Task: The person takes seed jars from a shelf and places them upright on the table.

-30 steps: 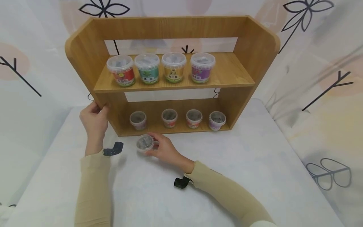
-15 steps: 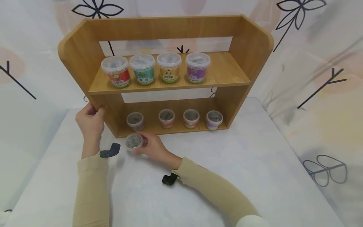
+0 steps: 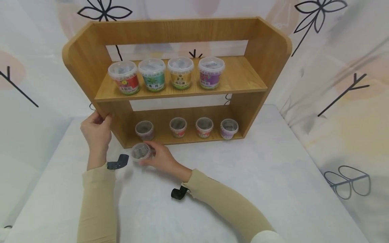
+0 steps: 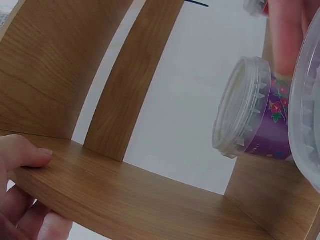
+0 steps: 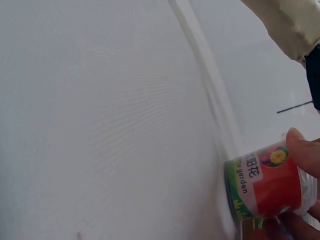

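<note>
The right hand (image 3: 161,158) holds a small lidded cup (image 3: 140,152) before the wooden shelf (image 3: 91,60); the left hand (image 3: 95,131) grips its side.

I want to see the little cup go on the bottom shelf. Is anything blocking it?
Partly: the left small pot stands right behind the cup in the right hand. The shelf shows bare gaps beside it.

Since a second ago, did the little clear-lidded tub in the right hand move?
Yes. The small red-labelled plastic tub slid left along the wooden shelf unit's bottom edge, gripped by the right hand, ending nearer its left corner.
</note>
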A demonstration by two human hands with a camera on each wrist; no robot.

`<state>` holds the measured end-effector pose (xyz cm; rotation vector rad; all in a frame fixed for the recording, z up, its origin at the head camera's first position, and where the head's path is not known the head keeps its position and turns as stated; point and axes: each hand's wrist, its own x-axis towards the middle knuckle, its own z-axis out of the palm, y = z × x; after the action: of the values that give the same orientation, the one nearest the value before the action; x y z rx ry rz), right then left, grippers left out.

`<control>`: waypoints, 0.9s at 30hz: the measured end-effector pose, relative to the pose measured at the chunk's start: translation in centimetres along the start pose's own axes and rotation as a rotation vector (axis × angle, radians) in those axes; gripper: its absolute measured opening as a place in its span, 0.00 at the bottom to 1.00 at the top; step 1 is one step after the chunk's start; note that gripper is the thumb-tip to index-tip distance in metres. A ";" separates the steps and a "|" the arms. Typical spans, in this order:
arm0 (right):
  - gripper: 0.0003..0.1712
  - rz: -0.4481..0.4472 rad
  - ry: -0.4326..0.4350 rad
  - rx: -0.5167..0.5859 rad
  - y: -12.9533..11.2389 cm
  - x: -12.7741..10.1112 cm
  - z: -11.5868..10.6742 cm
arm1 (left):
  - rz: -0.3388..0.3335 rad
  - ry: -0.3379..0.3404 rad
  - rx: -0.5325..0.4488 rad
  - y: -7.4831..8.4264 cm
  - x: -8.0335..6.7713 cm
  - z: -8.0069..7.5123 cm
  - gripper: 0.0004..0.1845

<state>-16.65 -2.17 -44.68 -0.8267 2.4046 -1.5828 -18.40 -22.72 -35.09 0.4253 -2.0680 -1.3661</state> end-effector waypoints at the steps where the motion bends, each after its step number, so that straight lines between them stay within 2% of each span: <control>1: 0.47 0.000 0.000 0.000 0.0 -0.1 -0.1 | -0.005 0.001 0.000 0.0 0.0 0.0 0.18; 14: 0.43 -0.066 0.031 0.002 -0.3 -1.6 -1.7 | -0.013 -0.013 0.012 -0.2 0.1 -0.1 0.20; 20: 0.36 -0.090 0.070 0.055 -1.0 -2.7 -3.8 | -0.015 -0.011 0.016 -0.2 -0.1 -0.1 0.20; 27: 0.35 -0.109 0.148 0.066 -1.9 -3.8 -7.5 | -0.007 -0.004 -0.002 -0.2 -0.1 0.1 0.20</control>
<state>-15.78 5.26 -40.42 -0.8706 2.4283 -1.8131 -18.41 -22.71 -35.28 0.4295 -2.0705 -1.3738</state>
